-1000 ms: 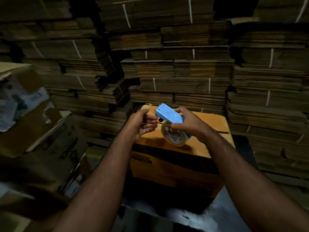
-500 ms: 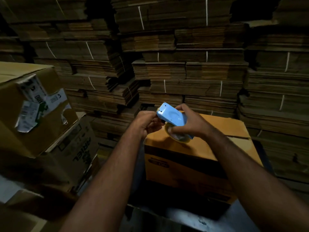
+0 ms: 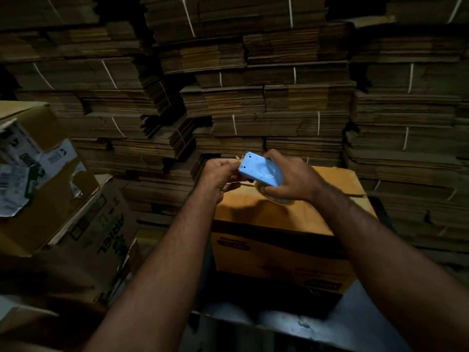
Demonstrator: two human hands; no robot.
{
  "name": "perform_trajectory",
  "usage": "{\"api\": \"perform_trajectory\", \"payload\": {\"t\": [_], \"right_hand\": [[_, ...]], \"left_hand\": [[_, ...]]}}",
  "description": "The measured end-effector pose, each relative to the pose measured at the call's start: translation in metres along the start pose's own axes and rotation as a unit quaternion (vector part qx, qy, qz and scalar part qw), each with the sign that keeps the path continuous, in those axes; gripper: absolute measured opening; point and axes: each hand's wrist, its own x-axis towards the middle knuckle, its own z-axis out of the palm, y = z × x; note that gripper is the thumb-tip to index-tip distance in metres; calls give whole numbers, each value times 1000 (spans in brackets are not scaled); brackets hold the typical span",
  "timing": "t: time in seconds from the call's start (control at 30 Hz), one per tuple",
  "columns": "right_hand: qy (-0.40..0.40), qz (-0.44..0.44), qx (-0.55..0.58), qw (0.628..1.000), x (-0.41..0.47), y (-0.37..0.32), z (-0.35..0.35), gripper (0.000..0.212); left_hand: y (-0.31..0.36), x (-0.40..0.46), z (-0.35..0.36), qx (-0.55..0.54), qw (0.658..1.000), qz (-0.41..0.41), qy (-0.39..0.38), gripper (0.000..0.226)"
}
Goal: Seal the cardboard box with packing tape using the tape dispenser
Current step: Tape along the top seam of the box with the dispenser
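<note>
A yellow-brown cardboard box (image 3: 279, 224) stands in front of me with its top flaps down. Above its far left corner my right hand (image 3: 289, 181) grips a light blue tape dispenser (image 3: 261, 171), toothed edge pointing up and left. The roll of tape (image 3: 276, 199) shows below the palm. My left hand (image 3: 220, 176) is curled at the dispenser's toothed end, fingers pinched together there; the tape end itself is too small to make out.
Tall stacks of flattened cardboard bundles (image 3: 253, 97) fill the whole background. On the left stand used boxes (image 3: 50, 194), one printed ARIEL, with torn labels. The box rests on a grey surface (image 3: 317, 323).
The dispenser has turned so its blue flat side and teeth face me more. Both hands have shifted slightly up and right over the box; the view has drifted leftward.
</note>
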Motion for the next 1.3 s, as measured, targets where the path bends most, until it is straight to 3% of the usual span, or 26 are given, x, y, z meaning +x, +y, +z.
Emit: {"api": "perform_trajectory", "payload": {"t": [0.17,0.67,0.8,1.0,1.3], "right_hand": [[9,-46,1,999,-4,29,-13,77],[-1,-92,-9,996,-31,80,-34,76],[-44,-83,-32,995,-24,79,-31,78],[-108,-63,37,991,-5,64,-20,73],[-119,-95,-25,988,30,65,-12,67]], "left_hand": [[-4,2,13,19,997,53,45,11],[-17,-7,27,47,988,74,126,13],[-23,-11,29,62,984,69,153,13],[-27,-14,8,65,972,52,220,11],[-31,15,-39,49,969,8,242,15]]}}
